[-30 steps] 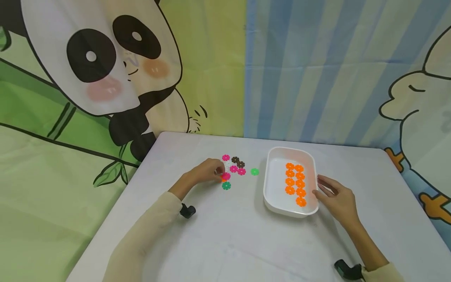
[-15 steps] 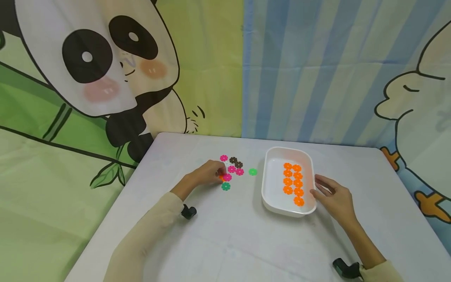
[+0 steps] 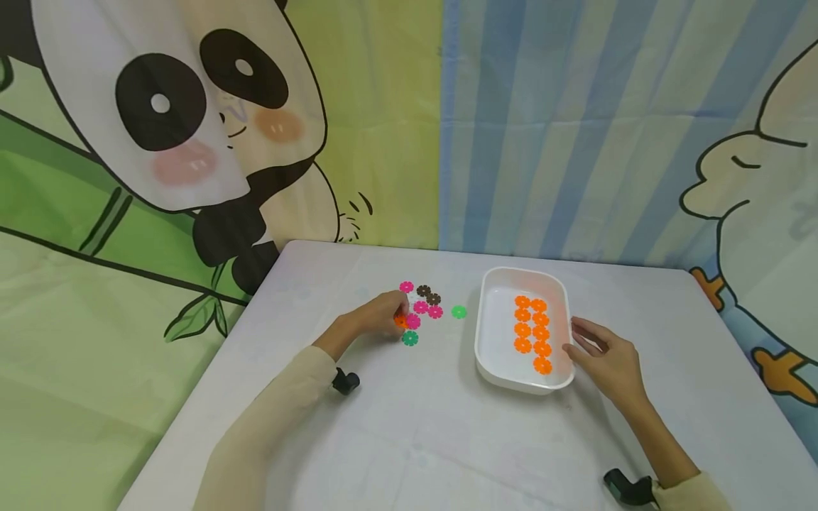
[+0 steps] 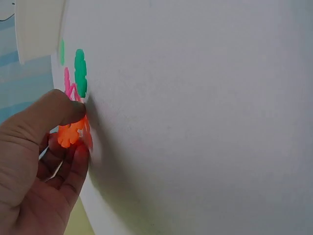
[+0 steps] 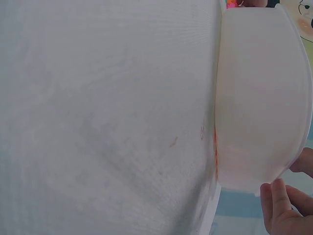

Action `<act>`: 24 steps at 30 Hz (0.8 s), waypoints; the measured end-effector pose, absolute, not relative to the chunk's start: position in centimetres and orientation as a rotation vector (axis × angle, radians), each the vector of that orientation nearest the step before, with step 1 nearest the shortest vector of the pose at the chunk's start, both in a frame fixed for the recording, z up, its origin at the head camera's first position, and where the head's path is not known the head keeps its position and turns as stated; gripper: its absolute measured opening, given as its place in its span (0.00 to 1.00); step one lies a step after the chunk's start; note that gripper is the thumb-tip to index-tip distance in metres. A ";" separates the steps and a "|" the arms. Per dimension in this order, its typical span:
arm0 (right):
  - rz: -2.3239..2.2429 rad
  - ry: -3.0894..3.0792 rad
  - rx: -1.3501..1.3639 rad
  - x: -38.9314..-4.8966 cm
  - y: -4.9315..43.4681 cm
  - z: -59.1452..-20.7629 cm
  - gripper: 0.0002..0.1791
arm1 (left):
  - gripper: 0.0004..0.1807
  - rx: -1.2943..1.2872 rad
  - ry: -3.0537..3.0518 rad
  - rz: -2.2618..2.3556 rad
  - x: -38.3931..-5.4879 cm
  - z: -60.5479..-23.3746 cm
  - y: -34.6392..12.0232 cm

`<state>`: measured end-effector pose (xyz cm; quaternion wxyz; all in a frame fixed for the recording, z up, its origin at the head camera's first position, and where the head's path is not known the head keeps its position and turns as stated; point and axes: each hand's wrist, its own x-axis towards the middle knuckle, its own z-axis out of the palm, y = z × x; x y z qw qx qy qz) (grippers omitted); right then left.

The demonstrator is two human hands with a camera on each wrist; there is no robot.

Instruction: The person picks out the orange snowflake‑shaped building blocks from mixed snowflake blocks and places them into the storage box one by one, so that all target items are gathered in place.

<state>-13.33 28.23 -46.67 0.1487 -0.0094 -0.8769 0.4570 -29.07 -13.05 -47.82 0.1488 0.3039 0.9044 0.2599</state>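
Note:
In the head view my left hand [image 3: 381, 312] pinches an orange snowflake disc [image 3: 400, 321] at the loose pile. The left wrist view shows that orange disc [image 4: 70, 135] between thumb and fingertips, close over the table. Right by the fingers lie a pink disc [image 3: 413, 321] and a dark green disc [image 3: 410, 338]. My right hand [image 3: 610, 360] holds the right rim of a white plastic tray [image 3: 495, 369], thumb at the edge and fingers along the outer side. Inside the tray, several orange discs [image 3: 540, 333] lie in two columns.
Behind the left hand lie more pink discs [image 3: 420, 306] and two brown discs [image 3: 433, 299]. A light green disc [image 3: 459, 311] sits between pile and tray. The white table [image 3: 409, 426] ends at a printed cloth backdrop [image 3: 383, 142].
The orange disc shows more fully between my left fingers, tilted up beside the pink disc. The right hand stays at the tray's rim. The whole view has shifted slightly.

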 end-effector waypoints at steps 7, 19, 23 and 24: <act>1.304 -2.530 -0.042 -13.3 28.1 -46.6 0.30 | 0.18 0.963 2.625 0.632 -28.8 -47.8 -13.3; 1.323 -2.534 -0.067 -13.1 28.1 -46.4 0.30 | 0.13 1.110 2.617 0.581 -29.0 -47.2 -13.7; 1.330 -2.528 -0.059 -13.2 28.1 -46.4 0.31 | 0.15 1.141 2.616 0.552 -29.0 -47.1 -13.8; 1.330 -2.527 -0.055 -13.2 28.1 -46.4 0.30 | 0.15 1.158 2.615 0.550 -29.0 -47.2 -13.9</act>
